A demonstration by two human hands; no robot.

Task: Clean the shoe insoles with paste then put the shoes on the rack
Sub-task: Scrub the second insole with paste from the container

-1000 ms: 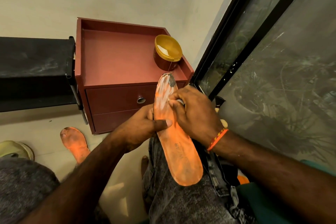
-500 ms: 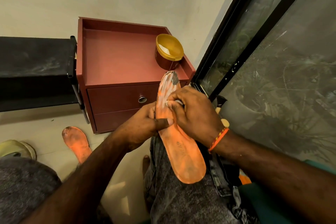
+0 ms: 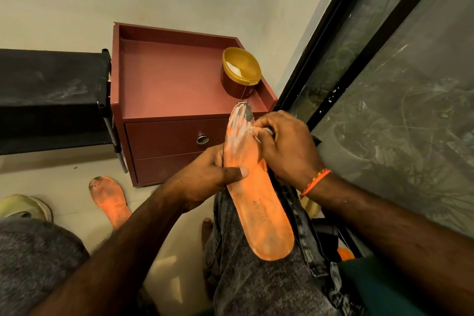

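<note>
1. Through the head camera we see our left hand (image 3: 205, 179) curled around the left edge of an orange insole (image 3: 256, 192), thumb pressed flat across its face.
2. The insole rests lengthwise on our right thigh, its worn toe end pointing at a red cabinet (image 3: 177, 100); white paste streaks its upper part.
3. Our right hand (image 3: 284, 146) has its fingers bunched together, pinching a small white thing against the insole's right edge near the toe; we cannot tell what it is.
4. An open jar (image 3: 239, 74) with white paste stands on the cabinet top, just beyond the insole's toe.
5. A second insole (image 3: 110, 202) lies on the floor, left of our legs.
6. A black rack (image 3: 51, 97) stands just beside the cabinet.
</note>
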